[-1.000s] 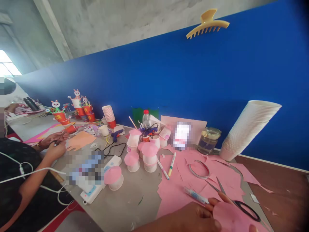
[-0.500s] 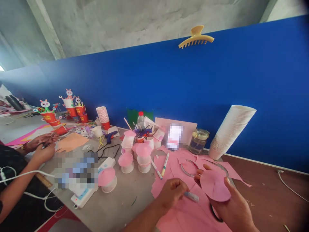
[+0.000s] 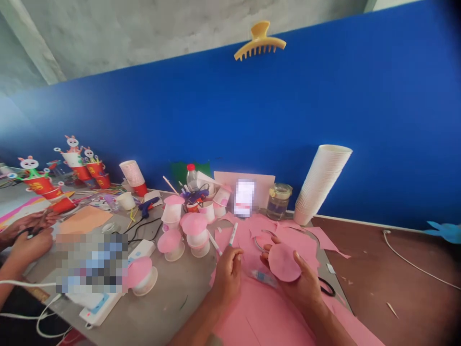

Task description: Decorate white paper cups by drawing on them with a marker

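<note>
A round pink paper disc (image 3: 284,263) lies across the palm and fingers of my right hand (image 3: 300,288), the thumb pressing its edge. My left hand (image 3: 228,274) is curled closed over the pink sheets (image 3: 248,307). Its knuckles overlap the lower end of a green and white marker (image 3: 234,233); whether the fingers grip it I cannot tell. A clear tube with a blue label (image 3: 264,278) lies on the paper between my hands. A grey ring (image 3: 264,240) sits beyond the disc, and a black loop (image 3: 327,287) shows right of my right wrist.
Left of my hands stand paper cups with pink discs (image 3: 194,223). A power strip (image 3: 104,305) and cables lie farther left, near another person's hands (image 3: 30,240). A lit phone (image 3: 244,197), glass jar (image 3: 279,201) and tall stack of white cups (image 3: 322,185) line the blue partition (image 3: 216,110).
The view has turned to the right. My left hand has moved away from the tube, toward the green marker. The right hand still holds the pink disc, brought somewhat nearer the left hand.
</note>
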The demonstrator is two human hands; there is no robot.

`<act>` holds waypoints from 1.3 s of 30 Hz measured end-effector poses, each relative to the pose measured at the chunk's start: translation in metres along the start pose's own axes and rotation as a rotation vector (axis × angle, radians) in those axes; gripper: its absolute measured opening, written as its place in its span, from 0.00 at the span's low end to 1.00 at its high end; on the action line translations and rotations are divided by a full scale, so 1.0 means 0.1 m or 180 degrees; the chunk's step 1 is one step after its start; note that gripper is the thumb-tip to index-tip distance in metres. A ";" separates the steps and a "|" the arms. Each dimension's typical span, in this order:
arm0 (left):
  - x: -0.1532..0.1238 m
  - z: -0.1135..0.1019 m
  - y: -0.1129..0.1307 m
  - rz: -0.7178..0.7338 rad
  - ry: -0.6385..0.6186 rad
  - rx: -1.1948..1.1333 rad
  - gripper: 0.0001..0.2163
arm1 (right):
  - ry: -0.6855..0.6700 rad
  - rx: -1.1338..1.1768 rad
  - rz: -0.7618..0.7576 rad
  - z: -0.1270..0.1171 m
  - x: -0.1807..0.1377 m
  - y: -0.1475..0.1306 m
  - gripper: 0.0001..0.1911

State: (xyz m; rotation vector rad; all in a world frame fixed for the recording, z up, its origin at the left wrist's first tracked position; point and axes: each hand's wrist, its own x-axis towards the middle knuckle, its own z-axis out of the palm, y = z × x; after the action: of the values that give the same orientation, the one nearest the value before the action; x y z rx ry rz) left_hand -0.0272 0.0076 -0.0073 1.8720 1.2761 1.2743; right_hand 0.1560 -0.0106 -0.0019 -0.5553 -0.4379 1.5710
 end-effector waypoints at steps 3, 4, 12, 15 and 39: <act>0.00 0.02 -0.06 0.0327 -0.0238 0.0317 0.11 | 0.0079 -0.0016 -0.0065 0.00 0.01 -0.10 0.27; 0.00 0.03 -0.07 0.0427 -0.0396 0.0447 0.12 | 0.0126 -0.0016 -0.0093 0.00 0.02 -0.12 0.27; -0.03 0.07 -0.03 0.0635 -0.1292 0.1088 0.14 | 0.0200 -0.0152 -0.0171 -0.08 0.05 -0.11 0.28; -0.02 0.07 -0.04 0.0559 -0.1186 0.1058 0.11 | 0.0175 -0.0148 -0.0153 -0.10 0.06 -0.09 0.27; 0.08 -0.10 -0.18 0.0133 -0.0055 0.2129 0.15 | 0.0295 -0.0243 -0.0124 -0.16 0.04 -0.02 0.24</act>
State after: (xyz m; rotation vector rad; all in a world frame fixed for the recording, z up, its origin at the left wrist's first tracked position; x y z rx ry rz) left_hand -0.0430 0.0219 -0.0147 2.3487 1.8160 0.9012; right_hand 0.1672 -0.0074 -0.0140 -0.6716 -0.4374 1.4897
